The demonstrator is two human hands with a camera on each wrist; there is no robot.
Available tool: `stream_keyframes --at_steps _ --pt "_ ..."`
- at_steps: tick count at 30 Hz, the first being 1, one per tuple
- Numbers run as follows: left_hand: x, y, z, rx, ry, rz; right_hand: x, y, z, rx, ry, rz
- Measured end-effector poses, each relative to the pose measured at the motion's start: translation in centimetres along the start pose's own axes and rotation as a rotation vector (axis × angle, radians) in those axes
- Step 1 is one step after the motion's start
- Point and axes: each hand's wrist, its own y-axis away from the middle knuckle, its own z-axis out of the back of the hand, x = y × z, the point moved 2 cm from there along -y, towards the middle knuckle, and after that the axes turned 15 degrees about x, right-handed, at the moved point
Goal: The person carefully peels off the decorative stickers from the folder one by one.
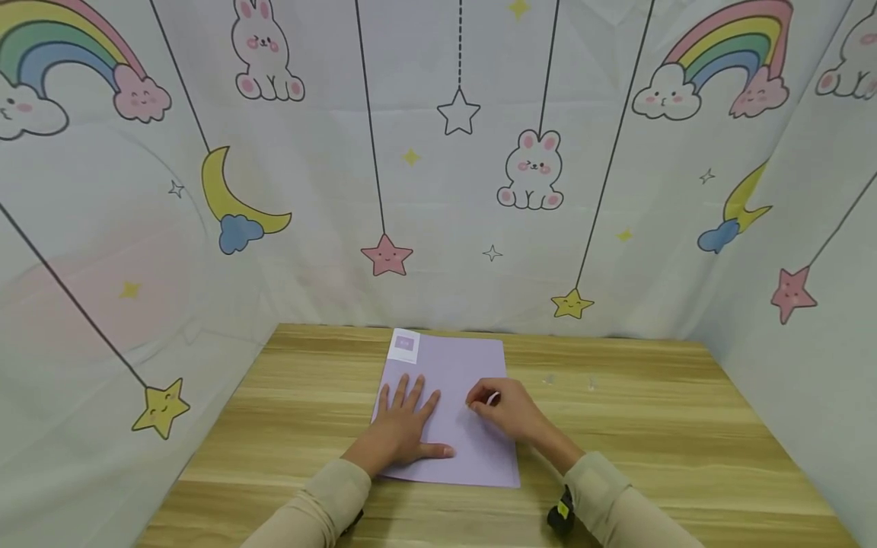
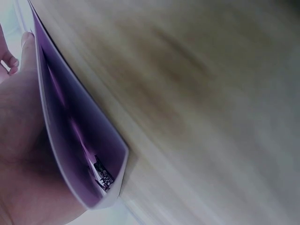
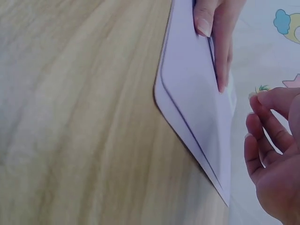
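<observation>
A pale purple paper folder [image 1: 473, 464] with a white label [image 1: 403, 346] at its far left corner lies on the table. My left hand [image 1: 404, 430] rests flat on it, fingers spread. Between thumb and forefinger, my right hand [image 1: 510, 411] pinches a tiny yellow piece with green tips [image 3: 262, 88], perhaps a sticker, above the folder's right half. In the left wrist view the near edge of the folder [image 2: 84, 93] gapes, and a black-and-white patterned bit [image 2: 104, 174] shows inside.
Two small clear scraps, a left one [image 1: 549, 379] and a right one [image 1: 592, 383], lie on the wooden table [image 1: 651, 441] beyond my right hand. A white cloth [image 1: 466, 289] printed with stars and rabbits hangs around the table's back and sides.
</observation>
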Motion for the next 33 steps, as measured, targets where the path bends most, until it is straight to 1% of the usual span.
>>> stream_keyframes --at_steps 4,7,11,14,22,25,29,31,33 --pt "-0.2 0.3 0.3 0.001 0.005 0.006 0.2 0.1 0.6 -0.025 -0.033 -0.006" --pt "-0.7 0.8 1.0 0.017 -0.009 0.023 0.2 0.2 1.0 -0.028 -0.056 -0.006" --pt "-1.1 1.2 1.5 0.036 -0.041 0.047 0.1 0.3 1.3 -0.04 -0.065 -0.002" --pt "-1.1 1.1 1.5 0.044 -0.054 0.055 -0.1 0.5 1.5 -0.054 -0.063 -0.008" --pt "-1.1 1.1 1.4 0.048 -0.031 0.039 -1.0 0.7 2.1 -0.09 -0.09 -0.072" --pt "-1.1 1.1 1.4 0.035 -0.04 0.043 -1.3 0.9 2.4 -0.092 -0.108 -0.059" --pt "-0.3 0.1 0.4 0.02 -0.035 0.026 -1.5 1.2 2.6 -0.105 -0.125 -0.049" --pt "0.2 -0.4 -0.2 0.008 -0.029 0.014 -1.7 1.2 2.6 -0.118 -0.121 -0.07" --pt "0.5 -0.7 -0.6 0.003 -0.022 0.008 -2.0 1.2 2.4 -0.117 -0.087 -0.096"
